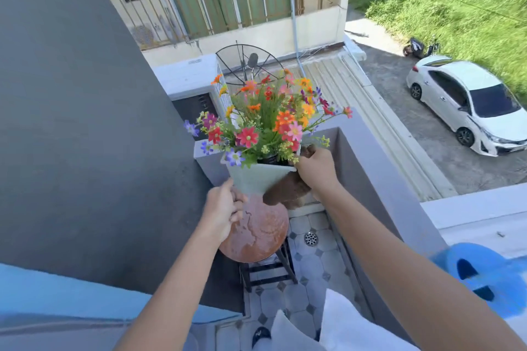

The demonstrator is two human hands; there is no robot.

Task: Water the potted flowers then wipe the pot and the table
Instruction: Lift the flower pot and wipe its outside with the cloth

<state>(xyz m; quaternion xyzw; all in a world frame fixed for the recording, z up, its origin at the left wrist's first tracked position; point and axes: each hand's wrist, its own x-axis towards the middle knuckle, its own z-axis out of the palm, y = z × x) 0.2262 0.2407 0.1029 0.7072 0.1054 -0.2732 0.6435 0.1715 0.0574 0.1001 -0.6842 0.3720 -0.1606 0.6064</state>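
We judged the watering to be done and the wiping of the pot to be the step in hand; the round reddish-brown wooden table top (256, 232) lay wet, streaked and pooled with water, and the blue plastic watering can (482, 279) stood apart at the right edge of the view, seemingly on the ledge. The pale green cone-shaped pot (258, 179) of many-coloured flowers (265, 120) was held up above the table, clear of its surface as far as we could tell; our left hand (224, 212) was curled about the narrow foot of the pot, fingers wrapped under it, steadying it from the left; our right hand (315, 169) was closed on a dark brown cloth (285, 189) and pressed it against the pot's right wall, just below the rim, the cloth hanging down along that side. Beyond the grey parapet (379, 168) the drop to the street was plain, so we thought the grip on the foot mattered; the next move, in our judgement, called for drawing the cloth round the remaining faces while the left hand turned the pot, keeping it upright so the flowers did not spill; then setting it down, or aside, so that the wet table top could be wiped dry in its turn.
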